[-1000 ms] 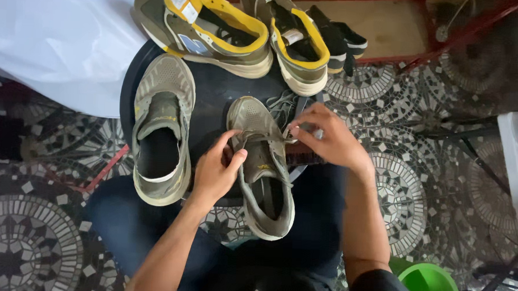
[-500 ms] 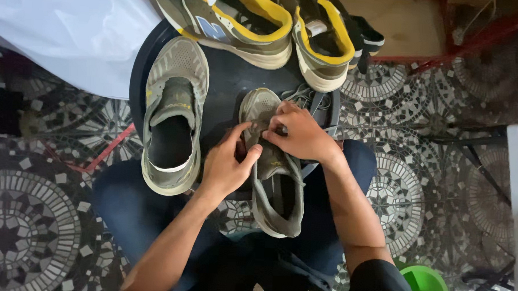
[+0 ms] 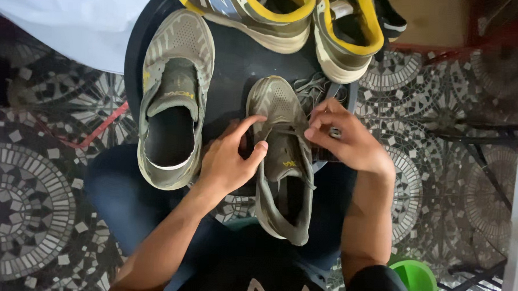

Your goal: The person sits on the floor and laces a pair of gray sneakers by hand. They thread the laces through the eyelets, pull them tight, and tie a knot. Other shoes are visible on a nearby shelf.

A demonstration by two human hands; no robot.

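Left hand [image 3: 231, 162] lies against the inner side of an olive-grey shoe [image 3: 281, 163], fingers half curled, thumb and forefinger pressing its upper near the eyelets, apparently to steady it while the other hand works. Right hand [image 3: 346, 140] comes in from the far side with fingertips pinched closed on a grey lace [image 3: 307, 92], the loose remainder of which is bunched just beyond the toe. That shoe sits toe-away on the near edge of a round dark stool top [image 3: 233, 70], its heel overhanging toward the person's lap, a placing that seems to keep the eyelets close and facing up. Beside it to the left, apart from both hands, a matching olive-grey shoe without lace [image 3: 171, 102] lies flat with its tongue exposed, probably parked there as the other half of the pair. At the far rim of the stool are 2 shoes with yellow collars [image 3: 286, 17], tilted and leaning partly off the edge, with a darker shoe [image 3: 390, 18] only partly visible behind them. Count: 2 olive-grey shoes, 2 yellow-collared shoes, at least 1 dark one, 1 visible lace, 1 stool. White cloth [image 3: 62, 18] covers the upper left, a green bucket [image 3: 418, 280] shows at the lower right, and patterned tile floor [image 3: 27, 200] runs underneath everything.
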